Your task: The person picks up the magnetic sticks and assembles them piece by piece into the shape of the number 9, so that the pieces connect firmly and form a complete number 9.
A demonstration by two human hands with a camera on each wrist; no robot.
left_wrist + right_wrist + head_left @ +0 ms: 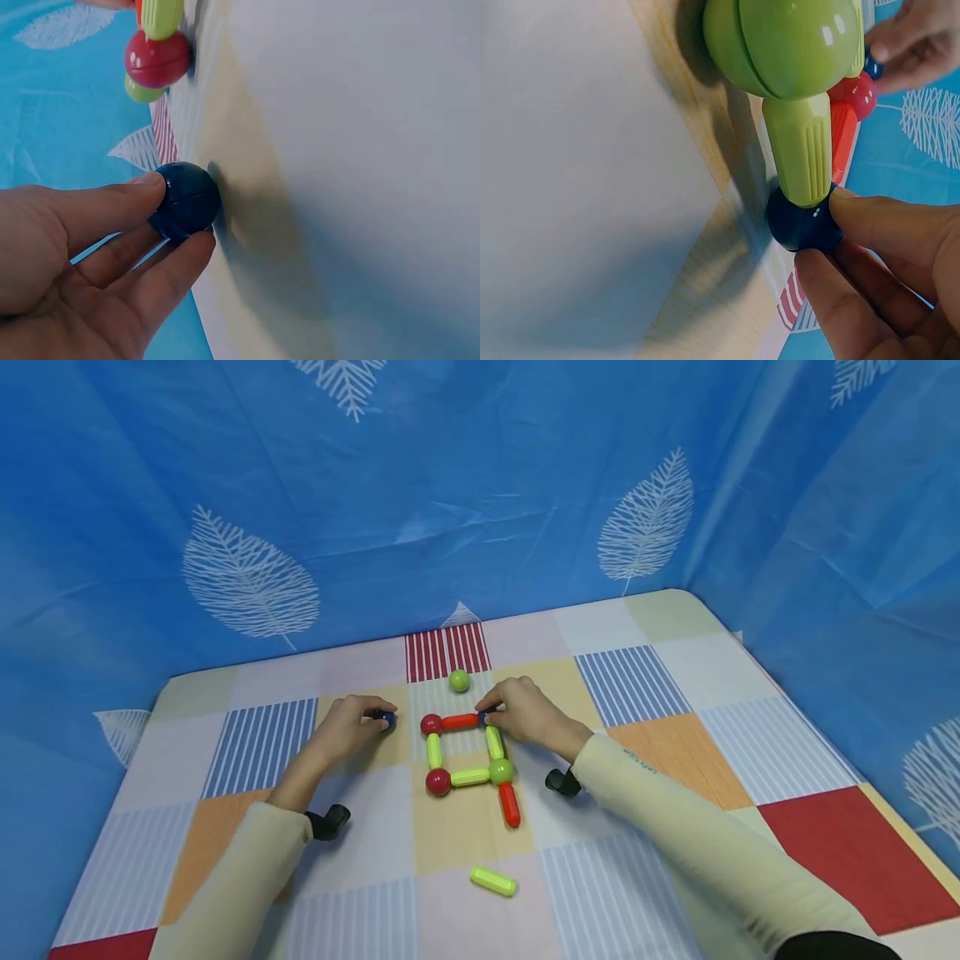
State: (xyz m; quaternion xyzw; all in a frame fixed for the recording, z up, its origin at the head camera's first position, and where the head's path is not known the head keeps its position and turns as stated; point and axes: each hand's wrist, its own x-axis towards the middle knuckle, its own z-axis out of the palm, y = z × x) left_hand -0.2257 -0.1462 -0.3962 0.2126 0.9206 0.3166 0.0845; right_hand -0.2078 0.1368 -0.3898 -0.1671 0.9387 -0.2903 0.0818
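Note:
My left hand pinches a dark blue ball between thumb and fingers, left of the joined square. My right hand holds another dark blue ball at the square's far right corner, where a red rod and a yellow-green rod meet it. Red balls form the two left corners. A green ball is the near right corner. From it a second red rod sticks out toward me.
A loose green ball lies beyond the square. Nearer me lies a loose yellow-green rod. The patchwork cloth covers the table, and a blue leaf-print curtain hangs behind it.

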